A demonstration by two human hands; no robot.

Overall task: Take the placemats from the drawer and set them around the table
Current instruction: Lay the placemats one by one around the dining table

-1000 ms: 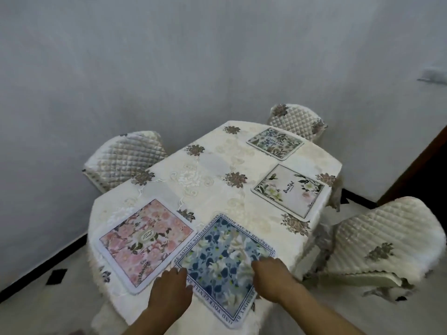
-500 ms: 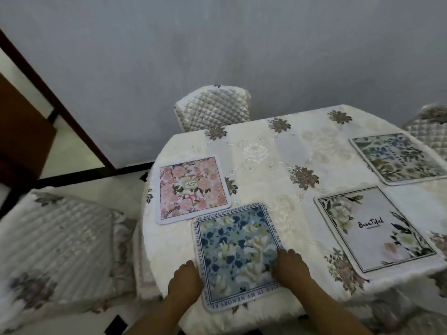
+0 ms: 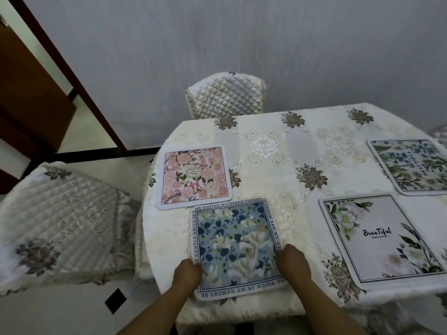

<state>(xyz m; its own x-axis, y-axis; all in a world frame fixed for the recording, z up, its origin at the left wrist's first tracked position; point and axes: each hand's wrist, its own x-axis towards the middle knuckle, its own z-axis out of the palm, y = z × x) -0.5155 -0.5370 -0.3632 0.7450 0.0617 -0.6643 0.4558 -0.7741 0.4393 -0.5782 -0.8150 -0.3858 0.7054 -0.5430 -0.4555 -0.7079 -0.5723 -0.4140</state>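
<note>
Looks like we're nearly done: 4 mats down, left hand [image 3: 187, 272] and right hand [image 3: 292, 261] curled on the blue mat [image 3: 235, 245] edges, grip unclear.

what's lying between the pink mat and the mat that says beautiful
In the head view, only bare tablecloth lies between the pink mat and the Beautiful mat.

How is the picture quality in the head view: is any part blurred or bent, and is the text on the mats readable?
Head view: light is soft and even, without glare. The quilted chair cover at left is smeared by motion blur. The wide lens bows the door frame and table edge. "Beautiful" on the white placemat reads clearly; the border words of the blue placemat, between left hand and right hand, are mostly legible.
</note>
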